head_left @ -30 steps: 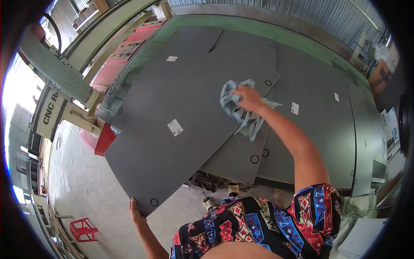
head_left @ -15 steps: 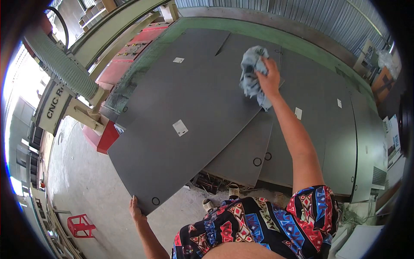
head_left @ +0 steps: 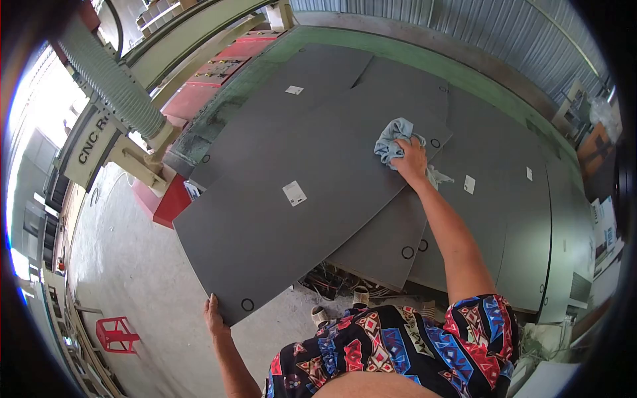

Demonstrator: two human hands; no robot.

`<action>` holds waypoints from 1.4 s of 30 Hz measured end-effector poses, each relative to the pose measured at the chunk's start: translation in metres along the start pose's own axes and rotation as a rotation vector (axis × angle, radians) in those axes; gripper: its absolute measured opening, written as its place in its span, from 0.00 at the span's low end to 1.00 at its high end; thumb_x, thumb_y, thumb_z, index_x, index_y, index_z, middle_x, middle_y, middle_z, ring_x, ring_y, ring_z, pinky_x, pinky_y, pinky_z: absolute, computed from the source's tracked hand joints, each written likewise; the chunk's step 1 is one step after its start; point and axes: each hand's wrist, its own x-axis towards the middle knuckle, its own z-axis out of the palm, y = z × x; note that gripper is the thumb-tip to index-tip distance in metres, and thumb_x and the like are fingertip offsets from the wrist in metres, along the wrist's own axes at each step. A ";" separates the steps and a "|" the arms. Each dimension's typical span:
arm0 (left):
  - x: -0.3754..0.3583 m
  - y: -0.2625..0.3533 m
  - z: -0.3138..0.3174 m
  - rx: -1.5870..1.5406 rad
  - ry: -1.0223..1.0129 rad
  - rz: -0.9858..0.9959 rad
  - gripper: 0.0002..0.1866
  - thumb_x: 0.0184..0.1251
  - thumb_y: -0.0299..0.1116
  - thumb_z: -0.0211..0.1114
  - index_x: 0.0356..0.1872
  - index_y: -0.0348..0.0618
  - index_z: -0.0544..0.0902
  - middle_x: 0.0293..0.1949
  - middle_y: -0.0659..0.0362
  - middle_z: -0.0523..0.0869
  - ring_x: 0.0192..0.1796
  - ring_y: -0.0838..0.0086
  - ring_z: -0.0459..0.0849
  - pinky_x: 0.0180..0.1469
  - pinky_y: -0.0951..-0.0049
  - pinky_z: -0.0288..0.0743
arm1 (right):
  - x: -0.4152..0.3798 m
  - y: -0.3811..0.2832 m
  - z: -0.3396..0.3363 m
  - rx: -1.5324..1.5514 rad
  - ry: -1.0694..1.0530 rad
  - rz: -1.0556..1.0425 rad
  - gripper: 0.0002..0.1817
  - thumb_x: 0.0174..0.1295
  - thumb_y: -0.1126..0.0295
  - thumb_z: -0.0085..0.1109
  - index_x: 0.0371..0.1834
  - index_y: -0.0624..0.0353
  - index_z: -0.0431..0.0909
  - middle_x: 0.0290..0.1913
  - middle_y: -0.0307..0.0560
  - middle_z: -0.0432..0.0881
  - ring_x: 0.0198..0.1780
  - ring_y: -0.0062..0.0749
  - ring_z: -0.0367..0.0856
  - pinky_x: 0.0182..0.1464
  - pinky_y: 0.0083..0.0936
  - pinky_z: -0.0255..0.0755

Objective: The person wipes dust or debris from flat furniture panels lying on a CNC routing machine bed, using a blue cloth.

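Note:
A large dark grey panel (head_left: 265,245) lies at an angle over other grey panels, its near corner jutting out toward me. My left hand (head_left: 214,317) is closed on that corner's edge, thumb on top and the other fingers mostly hidden below. On the panel's far right part, my right hand (head_left: 413,162) grips a crumpled light blue cloth (head_left: 390,142) against the surface. A loose end of the cloth hangs past the panel's edge. The panel bears a white label (head_left: 294,193) and black rings near its corners, one ring (head_left: 247,304) close to my left hand.
More grey panels (head_left: 491,219) lie to the right on a green bed (head_left: 318,36). A CNC machine arm (head_left: 93,156) with a ribbed hose (head_left: 109,79) stands at the left. A red stool (head_left: 117,334) is on the concrete floor. Dark clutter (head_left: 328,280) lies below the panels.
My right hand has brought the cloth down and nearer to me across the panel, bunching it more. The left hand keeps its hold on the corner. The view has shifted slightly.

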 end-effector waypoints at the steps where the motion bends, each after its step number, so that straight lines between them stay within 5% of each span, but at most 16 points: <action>1: 0.000 0.000 0.000 0.003 -0.001 0.007 0.13 0.66 0.39 0.61 0.43 0.41 0.77 0.38 0.61 0.81 0.40 0.74 0.79 0.43 0.72 0.73 | 0.004 -0.004 0.004 0.086 0.006 -0.022 0.30 0.37 0.61 0.68 0.51 0.42 0.77 0.55 0.50 0.69 0.56 0.53 0.70 0.53 0.45 0.70; 5: -0.001 0.001 0.001 -0.019 0.025 0.011 0.13 0.65 0.39 0.62 0.43 0.39 0.78 0.37 0.61 0.82 0.39 0.76 0.79 0.42 0.74 0.73 | -0.008 -0.094 -0.007 0.421 0.005 -0.184 0.27 0.36 0.66 0.64 0.47 0.48 0.80 0.46 0.54 0.75 0.48 0.49 0.76 0.51 0.37 0.71; 9: 0.001 -0.001 0.000 -0.036 0.012 0.027 0.13 0.66 0.38 0.61 0.43 0.39 0.78 0.37 0.62 0.82 0.38 0.77 0.78 0.42 0.75 0.72 | -0.070 -0.222 0.007 0.549 -0.106 -0.608 0.29 0.36 0.66 0.67 0.50 0.43 0.80 0.57 0.61 0.71 0.61 0.55 0.67 0.61 0.41 0.65; 11: -0.001 -0.001 0.000 -0.032 -0.004 0.020 0.13 0.66 0.38 0.61 0.43 0.39 0.78 0.37 0.62 0.82 0.38 0.78 0.78 0.42 0.76 0.72 | -0.113 -0.274 0.035 0.646 -0.124 -0.834 0.30 0.35 0.64 0.69 0.50 0.44 0.80 0.60 0.59 0.68 0.59 0.56 0.68 0.60 0.44 0.64; 15: 0.002 -0.002 -0.003 -0.005 0.017 -0.002 0.13 0.67 0.38 0.59 0.44 0.39 0.78 0.37 0.62 0.82 0.37 0.79 0.78 0.41 0.76 0.72 | -0.190 -0.343 0.054 0.488 -0.587 -1.103 0.29 0.39 0.61 0.67 0.51 0.47 0.80 0.67 0.59 0.58 0.64 0.61 0.59 0.60 0.54 0.58; 18: 0.001 -0.003 -0.003 -0.054 -0.038 0.001 0.13 0.68 0.38 0.59 0.44 0.39 0.78 0.37 0.63 0.82 0.37 0.79 0.78 0.41 0.77 0.72 | -0.212 -0.360 0.045 0.295 -0.530 -1.208 0.32 0.42 0.51 0.69 0.55 0.44 0.77 0.70 0.55 0.55 0.68 0.59 0.53 0.62 0.61 0.52; 21: -0.002 0.000 0.001 -0.038 -0.002 0.006 0.13 0.67 0.38 0.59 0.44 0.39 0.78 0.37 0.63 0.82 0.38 0.80 0.78 0.41 0.77 0.72 | -0.205 -0.373 0.075 0.319 -0.597 -1.199 0.32 0.45 0.47 0.66 0.56 0.43 0.76 0.71 0.53 0.54 0.69 0.60 0.50 0.61 0.66 0.49; 26: -0.005 0.003 0.002 -0.005 0.038 0.003 0.13 0.67 0.38 0.60 0.45 0.39 0.78 0.37 0.63 0.81 0.38 0.78 0.77 0.42 0.76 0.72 | -0.121 -0.363 0.108 0.258 -0.464 -1.036 0.31 0.45 0.46 0.65 0.56 0.38 0.77 0.69 0.50 0.59 0.68 0.57 0.55 0.62 0.61 0.51; 35: -0.004 0.002 -0.007 0.048 0.063 -0.002 0.18 0.64 0.40 0.63 0.48 0.38 0.75 0.42 0.60 0.80 0.44 0.75 0.76 0.47 0.73 0.71 | 0.089 -0.229 0.107 0.027 -0.390 -0.460 0.38 0.45 0.43 0.63 0.64 0.31 0.68 0.72 0.48 0.55 0.71 0.52 0.54 0.66 0.59 0.49; 42: -0.006 0.003 -0.011 0.034 0.067 -0.022 0.19 0.64 0.40 0.63 0.51 0.39 0.74 0.42 0.60 0.80 0.44 0.74 0.76 0.48 0.72 0.71 | 0.176 -0.113 0.080 -0.038 -0.308 -0.080 0.41 0.46 0.43 0.64 0.68 0.30 0.61 0.73 0.47 0.52 0.72 0.54 0.52 0.67 0.62 0.45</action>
